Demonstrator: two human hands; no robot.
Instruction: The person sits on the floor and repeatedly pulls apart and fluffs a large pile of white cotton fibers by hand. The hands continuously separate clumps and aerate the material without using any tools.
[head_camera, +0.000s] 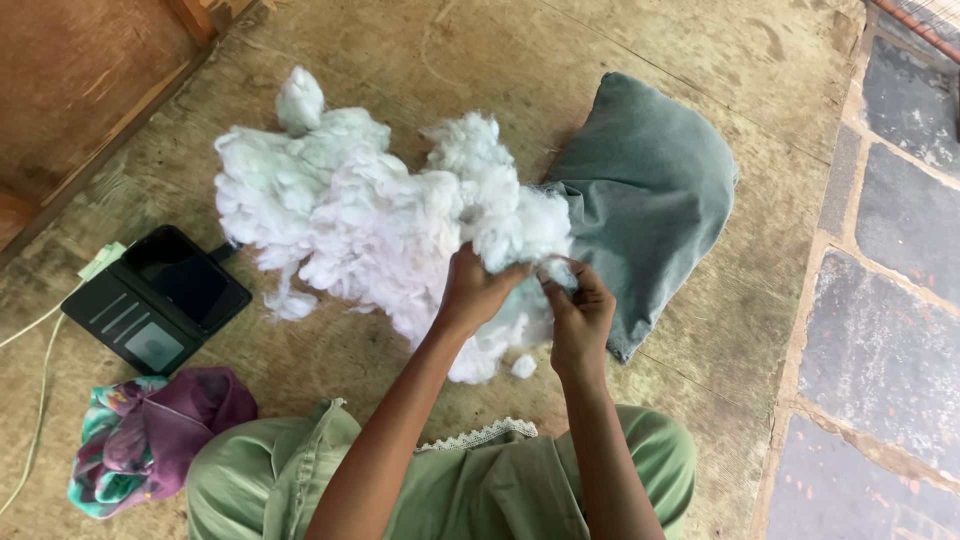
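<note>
A large heap of white stuffing lies loose on the floor, so most appears to be outside the cover. The left hand has its fingers clamped on a wad; the right hand pinches fluff at the mouth of the grey-green pillow cover, partly plump.

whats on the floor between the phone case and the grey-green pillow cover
In the head view, a big loose heap of white stuffing fills the stretch between the open black phone case and the pillow cover.
</note>
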